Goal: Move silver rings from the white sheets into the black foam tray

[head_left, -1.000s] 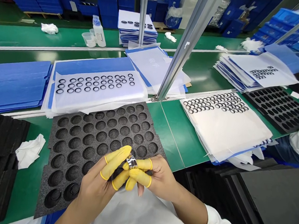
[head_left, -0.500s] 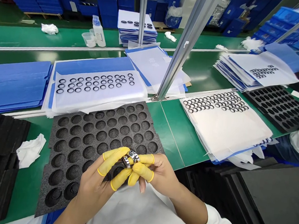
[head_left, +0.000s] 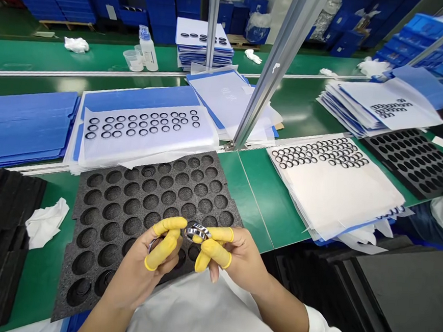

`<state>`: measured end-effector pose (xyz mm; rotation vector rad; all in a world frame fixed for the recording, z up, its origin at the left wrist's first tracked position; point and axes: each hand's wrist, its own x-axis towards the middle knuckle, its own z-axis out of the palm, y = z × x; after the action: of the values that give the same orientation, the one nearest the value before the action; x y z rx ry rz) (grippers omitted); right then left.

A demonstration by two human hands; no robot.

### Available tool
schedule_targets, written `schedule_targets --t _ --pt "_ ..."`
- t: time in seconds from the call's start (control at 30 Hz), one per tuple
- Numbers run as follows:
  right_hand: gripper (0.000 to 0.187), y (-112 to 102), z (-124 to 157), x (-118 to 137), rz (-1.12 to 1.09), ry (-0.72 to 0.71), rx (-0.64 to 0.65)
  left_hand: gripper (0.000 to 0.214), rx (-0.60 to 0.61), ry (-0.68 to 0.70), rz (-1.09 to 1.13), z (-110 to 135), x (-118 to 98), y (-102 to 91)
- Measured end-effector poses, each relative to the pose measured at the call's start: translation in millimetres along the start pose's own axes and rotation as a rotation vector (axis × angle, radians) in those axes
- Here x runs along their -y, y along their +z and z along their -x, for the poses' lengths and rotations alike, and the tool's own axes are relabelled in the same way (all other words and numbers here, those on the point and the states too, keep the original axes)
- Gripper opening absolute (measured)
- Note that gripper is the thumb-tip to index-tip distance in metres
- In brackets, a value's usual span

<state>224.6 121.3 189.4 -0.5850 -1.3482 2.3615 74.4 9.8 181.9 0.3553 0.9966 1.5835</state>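
Just now the pair has come apart: the right hand (head_left: pixel 237 257) pinches a steel ring (head_left: pixel 197 231) between thumb and forefinger, while the half-closed left hand (head_left: pixel 141 262) holds a second ring (head_left: pixel 153 244), partly hidden, in yellow finger cots (head_left: pixel 160 248). Both rings sit above the near edge of a black foam tray (head_left: pixel 88 196). The faint marking on the far white sheet (head_left: pixel 229 94) is unreadable.

The left hand (head_left: pixel 140 267) and right hand (head_left: pixel 239 259) could pass over the black foam tray (head_left: pixel 98 212) or along the strip of green bench (head_left: pixel 249 199) between it and the white paper stack (head_left: pixel 337 206). Farther forward, the metal post (head_left: pixel 269 72) stood in the way, with the paper sheets (head_left: pixel 150 142) lying left of it.
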Motion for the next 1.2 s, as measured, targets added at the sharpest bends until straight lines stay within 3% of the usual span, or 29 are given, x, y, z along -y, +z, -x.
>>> schedule_targets --t 0.3,0.53,0.67,0.87,1.2 --pt "0.036 0 -2 -2 -0.014 0.051 -0.031 0.02 -0.176 0.269 -0.424 -3 10 -14.0" --pt "0.048 -6 -3 1 -0.078 0.082 -0.059 0.009 -0.189 0.334 -0.7 -3 -8 4.5" --pt "0.041 -3 -6 6 -0.109 0.081 -0.047 0.008 -0.158 0.383 -0.766 -5 -8 9.8" --pt "0.055 0 -8 5 -0.098 0.055 -0.063 0.011 -0.146 0.452 -0.8 -7 3 5.7" --pt "0.05 -1 -11 1 -0.08 0.027 -0.077 0.023 -0.118 0.592 -0.856 -8 -1 7.5"
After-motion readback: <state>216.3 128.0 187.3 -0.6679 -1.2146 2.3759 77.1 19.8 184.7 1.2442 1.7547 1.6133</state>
